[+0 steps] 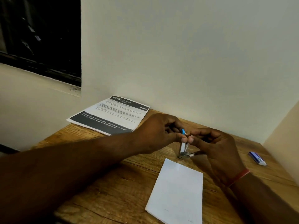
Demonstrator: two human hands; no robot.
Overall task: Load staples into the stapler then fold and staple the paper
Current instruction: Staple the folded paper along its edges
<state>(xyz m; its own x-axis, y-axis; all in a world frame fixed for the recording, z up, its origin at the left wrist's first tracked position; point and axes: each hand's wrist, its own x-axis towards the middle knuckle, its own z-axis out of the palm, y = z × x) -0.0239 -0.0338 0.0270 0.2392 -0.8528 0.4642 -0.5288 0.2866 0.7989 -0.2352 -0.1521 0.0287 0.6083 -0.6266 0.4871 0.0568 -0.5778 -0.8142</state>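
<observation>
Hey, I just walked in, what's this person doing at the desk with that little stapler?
The person is working on a small stapler that stands on end on the wooden desk, opened up. The left hand grips its blue-tipped top, and the right hand pinches right beside it, apparently feeding in staples. The white paper lies flat and untouched in front, a small blue box sits to the right, and a printed sheet lies by the wall.

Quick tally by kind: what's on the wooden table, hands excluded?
Printed paper sheets with dark header and footer bands: 1
Blank white paper sheets: 1
Metal staplers with blue tip, opened upright: 1
Small blue and white boxes: 1
Total: 4
</observation>
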